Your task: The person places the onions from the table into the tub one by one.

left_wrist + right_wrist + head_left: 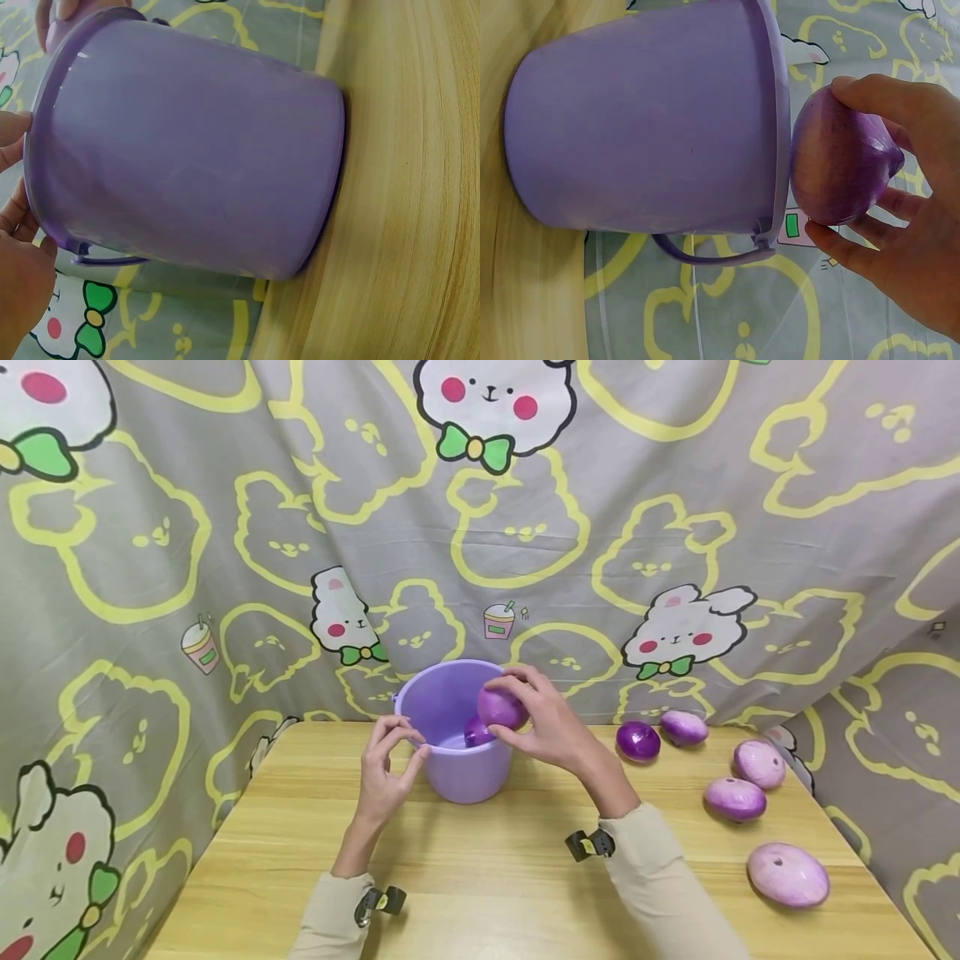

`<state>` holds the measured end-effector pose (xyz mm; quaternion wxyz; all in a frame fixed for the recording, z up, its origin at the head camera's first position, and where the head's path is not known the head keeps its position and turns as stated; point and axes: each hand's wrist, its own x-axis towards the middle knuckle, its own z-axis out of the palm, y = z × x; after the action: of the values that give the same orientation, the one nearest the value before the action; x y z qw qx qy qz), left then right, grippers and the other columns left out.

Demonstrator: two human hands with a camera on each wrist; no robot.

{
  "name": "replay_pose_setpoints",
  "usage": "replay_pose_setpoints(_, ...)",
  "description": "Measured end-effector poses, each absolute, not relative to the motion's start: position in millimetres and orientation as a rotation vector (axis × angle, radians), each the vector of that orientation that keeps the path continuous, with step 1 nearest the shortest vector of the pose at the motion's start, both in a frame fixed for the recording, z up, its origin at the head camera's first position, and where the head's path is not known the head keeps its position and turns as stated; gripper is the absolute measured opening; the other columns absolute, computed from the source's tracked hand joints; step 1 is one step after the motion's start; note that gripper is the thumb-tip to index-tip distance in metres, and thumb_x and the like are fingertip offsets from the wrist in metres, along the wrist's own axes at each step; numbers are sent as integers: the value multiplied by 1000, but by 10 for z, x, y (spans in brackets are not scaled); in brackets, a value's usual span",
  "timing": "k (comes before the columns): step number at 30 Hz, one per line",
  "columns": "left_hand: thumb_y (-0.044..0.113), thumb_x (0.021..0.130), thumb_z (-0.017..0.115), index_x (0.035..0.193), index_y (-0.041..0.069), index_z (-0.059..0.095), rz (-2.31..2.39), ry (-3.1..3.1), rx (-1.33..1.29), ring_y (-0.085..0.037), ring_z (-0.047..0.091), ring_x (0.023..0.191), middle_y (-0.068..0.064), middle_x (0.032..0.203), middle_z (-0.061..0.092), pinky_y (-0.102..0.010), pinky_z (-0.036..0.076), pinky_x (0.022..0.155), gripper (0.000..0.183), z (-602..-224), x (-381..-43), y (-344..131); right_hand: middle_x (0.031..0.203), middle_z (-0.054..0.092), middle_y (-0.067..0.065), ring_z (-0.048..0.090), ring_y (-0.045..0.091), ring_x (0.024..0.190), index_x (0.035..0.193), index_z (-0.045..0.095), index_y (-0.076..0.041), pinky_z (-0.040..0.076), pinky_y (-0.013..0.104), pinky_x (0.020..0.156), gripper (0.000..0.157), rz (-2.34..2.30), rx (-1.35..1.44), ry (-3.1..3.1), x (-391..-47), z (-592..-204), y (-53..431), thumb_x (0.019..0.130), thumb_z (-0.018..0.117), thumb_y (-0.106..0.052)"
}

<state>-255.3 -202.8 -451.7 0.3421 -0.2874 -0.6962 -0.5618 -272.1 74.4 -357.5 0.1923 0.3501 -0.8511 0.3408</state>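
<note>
A lilac bucket (468, 777) of smooth, faintly glossy plastic, round-mouthed and tapering to its base, stands on a pale wood-grain table (487, 885). The left hand (387, 772) pinches the bucket's rim between thumb and fingers. At the far side of the bucket's mouth, the right hand (542, 718) grasps a purple onion (501, 708), thumb on one side and fingers on the other; a darker, shiny onion (476, 732) lies inside the bucket. To the right of the bucket are five more: a deep violet, glossy onion (638, 742) nearest it, a streaked oval onion (684, 727) just beyond, then a pale round onion (759, 764), a two-toned onion (735, 799) and, farthest from the bucket, a large pinkish onion (789, 875). Behind the bucket hangs a creased grey cloth (525, 543) printed with yellow outlines and white cartoon animals. Only the head view looks into the bucket; the right wrist view adds what it hides — the held onion's pointed tip and fine, papery streaks, close by the rim — and the bucket's curved handle (712, 259) hanging against its wall.
</note>
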Motion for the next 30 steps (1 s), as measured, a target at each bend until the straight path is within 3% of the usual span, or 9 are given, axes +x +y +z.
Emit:
replay_pose_setpoints(15,-17,78,76,93,-2,71,-1448,-1792,-750,-29,51,113,-22,106,56,-35,40,112,22,-4495,-2554,-2014,134,53,10,54,27,121,130,65,-15,53,47,98,56,952,1061,-2369,-2814,-3615,558,80,88,-22)
replay_pose_setpoints(22,-20,78,74,92,-5,69,-1430,-1782,-755,-41,50,110,-25,105,56,-35,40,112,21,-4518,-2580,-2008,135,53,12,53,30,122,130,65,-14,52,50,99,54,934,1073,-2380,-2849,-3634,493,81,88,-21)
replay_pose_setpoints(30,-23,76,73,91,-8,68,-1438,-1793,-741,-35,51,111,-26,104,55,-34,40,111,21,-4527,-2566,-2011,134,54,10,53,29,123,130,65,-15,52,50,100,54,939,1086,-2403,-2882,-3692,447,81,88,-22)
